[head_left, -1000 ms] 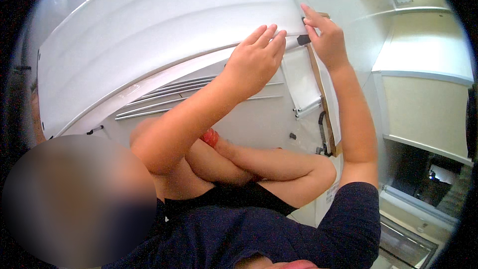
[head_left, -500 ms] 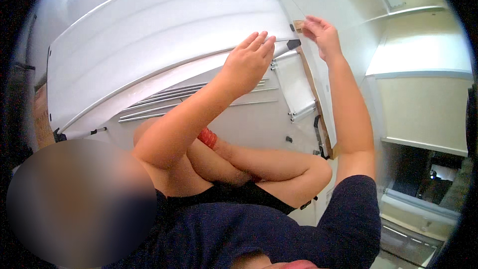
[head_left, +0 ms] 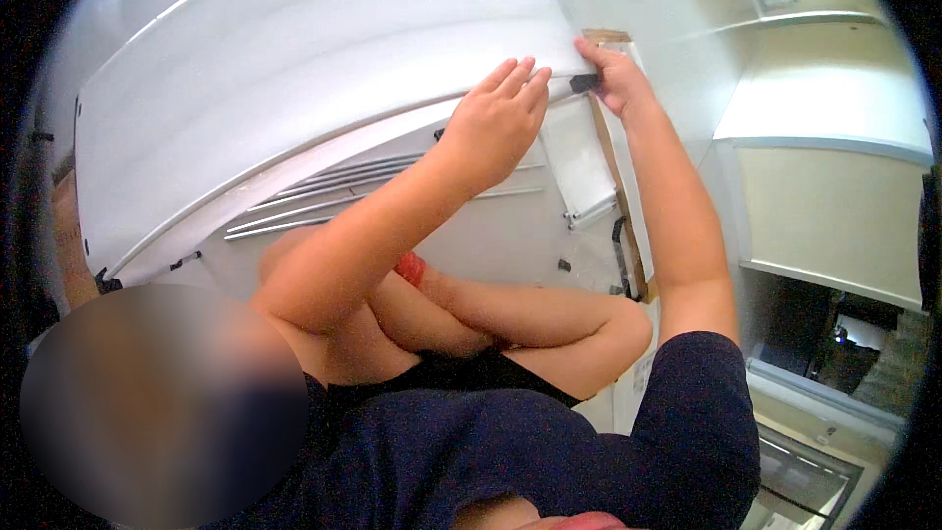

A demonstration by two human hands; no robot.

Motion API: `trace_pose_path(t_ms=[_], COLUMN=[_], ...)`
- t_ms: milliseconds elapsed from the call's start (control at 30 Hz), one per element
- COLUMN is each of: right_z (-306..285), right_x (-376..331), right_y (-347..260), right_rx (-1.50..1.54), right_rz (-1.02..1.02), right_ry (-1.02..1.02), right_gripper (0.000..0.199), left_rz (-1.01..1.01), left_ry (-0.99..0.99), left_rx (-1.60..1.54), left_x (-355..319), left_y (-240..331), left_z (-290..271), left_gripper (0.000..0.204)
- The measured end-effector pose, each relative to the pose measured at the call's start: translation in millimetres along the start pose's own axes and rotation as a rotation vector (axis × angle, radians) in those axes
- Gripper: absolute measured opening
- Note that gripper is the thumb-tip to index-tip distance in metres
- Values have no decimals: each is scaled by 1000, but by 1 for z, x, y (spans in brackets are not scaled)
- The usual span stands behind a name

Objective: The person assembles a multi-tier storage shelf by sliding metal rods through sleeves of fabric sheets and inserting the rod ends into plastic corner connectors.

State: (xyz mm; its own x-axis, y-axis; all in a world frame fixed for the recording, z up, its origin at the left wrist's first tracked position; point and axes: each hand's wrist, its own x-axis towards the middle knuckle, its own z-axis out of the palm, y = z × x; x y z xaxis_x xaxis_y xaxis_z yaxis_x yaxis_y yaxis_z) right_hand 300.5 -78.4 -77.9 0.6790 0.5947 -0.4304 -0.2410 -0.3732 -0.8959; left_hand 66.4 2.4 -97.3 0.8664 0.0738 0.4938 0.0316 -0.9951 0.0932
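A large white fabric panel (head_left: 324, 49) on a frame stands slanted in front of me, its long near edge curving across the view. My left hand (head_left: 498, 118) lies at that edge near the right end, fingers stretched out and slightly apart. At the panel's right corner sits a black plastic corner piece (head_left: 583, 83). My right hand (head_left: 620, 79) grips the corner there, thumb over the white surface; its other fingers are partly hidden. Another black corner piece (head_left: 108, 281) shows at the panel's left end.
Several thin metal tubes (head_left: 324, 185) lie on the floor below the panel. To their right are a rolled white sheet (head_left: 589, 198) and an open cardboard box (head_left: 610, 142). Small black fittings (head_left: 564, 265) lie near my crossed legs. A cream cabinet (head_left: 834, 221) stands at the right.
My right hand has come left and slightly down from beyond the corner, and now holds the panel's corner. My left hand stays at the edge, almost in the same place.
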Motion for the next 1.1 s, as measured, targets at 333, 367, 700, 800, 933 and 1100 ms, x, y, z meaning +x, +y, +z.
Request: trace_pose_path(t_ms=[333,367,700,800,933,1100], right_z=[5,7,22,23,-21,69], right_x=[4,7,10,0,-5,-12], right_y=[7,10,45,58,174,241], right_rx=[46,-55,-115,265,123,-534], right_rz=[-38,-88,-282,-424,-397,-518], right_ry=[17,49,233,329,588,149], right_gripper=[28,28,52,51,29,21], left_rz=[-6,-7,-49,-4,-1,-52], left_ry=[-4,-17,-5,162,471,695], left_rx=[-16,-25,-174,-306,-466,-486], left_x=[-2,-3,-2,-2,6,-2], left_y=[-6,-7,-4,-15,-12,-38], left_z=[3,3,3,-9,-37,-43], left_gripper=[42,43,48,45,29,22])
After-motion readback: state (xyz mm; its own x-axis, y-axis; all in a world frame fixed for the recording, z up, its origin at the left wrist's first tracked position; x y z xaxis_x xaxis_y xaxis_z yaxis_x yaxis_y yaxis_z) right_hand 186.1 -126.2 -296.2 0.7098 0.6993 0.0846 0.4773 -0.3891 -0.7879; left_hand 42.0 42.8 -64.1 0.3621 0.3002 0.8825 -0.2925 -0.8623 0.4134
